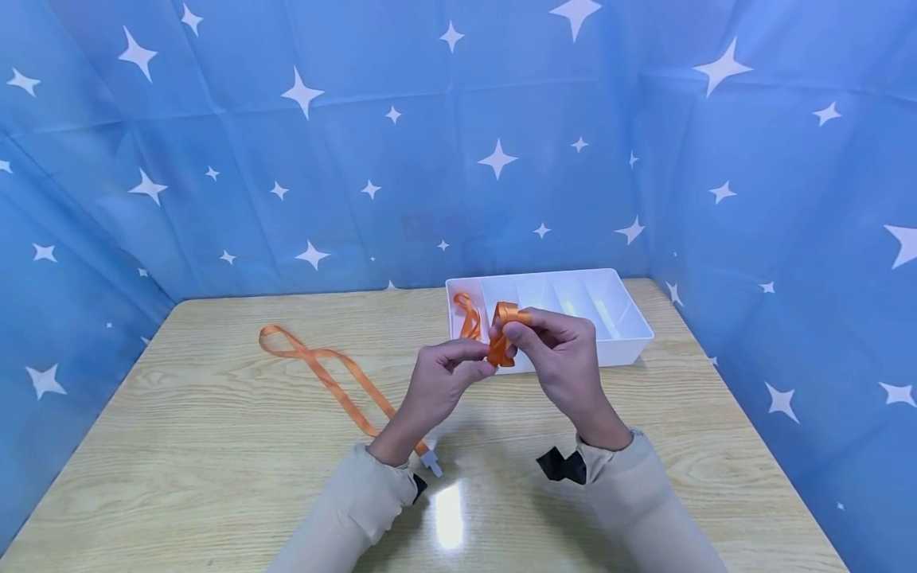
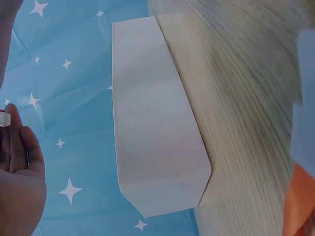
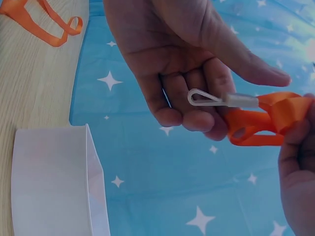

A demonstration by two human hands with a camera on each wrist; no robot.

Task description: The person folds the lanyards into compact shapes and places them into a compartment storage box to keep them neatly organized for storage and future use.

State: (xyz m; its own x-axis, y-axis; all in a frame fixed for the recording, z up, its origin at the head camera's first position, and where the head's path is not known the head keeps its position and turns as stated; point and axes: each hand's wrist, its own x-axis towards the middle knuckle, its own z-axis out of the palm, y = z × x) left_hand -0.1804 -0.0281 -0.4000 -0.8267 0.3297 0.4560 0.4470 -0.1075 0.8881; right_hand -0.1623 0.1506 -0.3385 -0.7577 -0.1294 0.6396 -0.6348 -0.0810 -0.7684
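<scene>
Both hands hold a folded orange lanyard [image 1: 503, 338] in front of a white divided box. My right hand [image 1: 562, 350] pinches the ribbon's looped end between thumb and fingers. My left hand [image 1: 447, 374] grips the bundle's lower end, its fingertips right at the ribbon. In the right wrist view a pale plastic clip [image 3: 231, 100] with a narrow loop lies across the left fingers, and the ribbon is wound in flat loops beside it. The left wrist view shows little of the lanyard; the left hand [image 2: 19, 182] is at its edge.
The white box [image 1: 623, 350] stands at the back right, with another orange lanyard [image 1: 469, 317] in its leftmost compartment. A second loose lanyard [image 1: 337, 382] lies stretched across the table [image 1: 215, 461], its clip [image 1: 431, 461] beside the left wrist. A blue star-patterned curtain [image 1: 401, 151] surrounds the table's back and sides.
</scene>
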